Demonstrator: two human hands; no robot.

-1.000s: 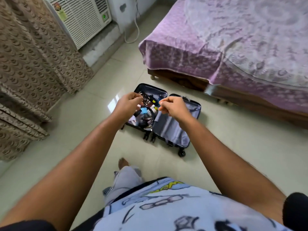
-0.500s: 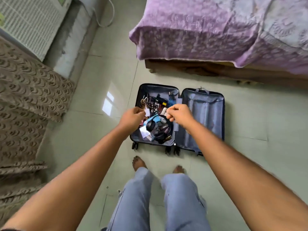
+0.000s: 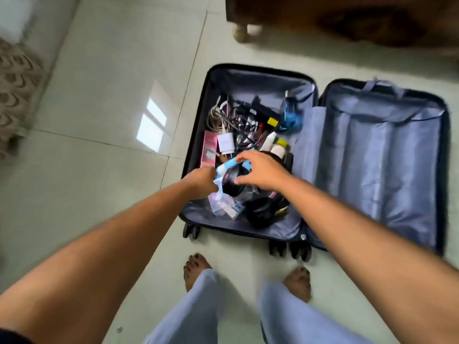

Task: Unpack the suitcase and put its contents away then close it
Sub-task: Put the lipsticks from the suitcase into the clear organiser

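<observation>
We see the suitcase (image 3: 320, 155) lying fully open on the tiled floor (image 3: 99, 95), its wheels toward the person's bare feet (image 3: 196, 266). The suitcase serves as our landmark. Its left half holds the loose contents: a tangle of cables (image 3: 231, 117) toward the far end, a white charger (image 3: 225, 144) and a pink box (image 3: 210, 148) along the left wall, a blue bottle (image 3: 291, 112) near the hinge, and black headphones (image 3: 260, 212) plus small clear packets (image 3: 223, 203) toward the wheel end. Its right half shows only the grey zipped lining (image 3: 380, 155). Both hands are over the middle of the left half. The left hand (image 3: 202, 181) has its fingers curled down into the contents at the end of a light blue item (image 3: 229, 166); motion blur prevents us from telling whether it grips that item. The right hand (image 3: 263, 170) is spread over a dark round object (image 3: 229, 182), fingers partly bent, thumb and forefinger touching the light blue item; a firm grip cannot be confirmed. Beyond the suitcase's far end stands a wooden bed frame (image 3: 347, 21); a patterned curtain (image 3: 17, 83) hangs well to its left.
</observation>
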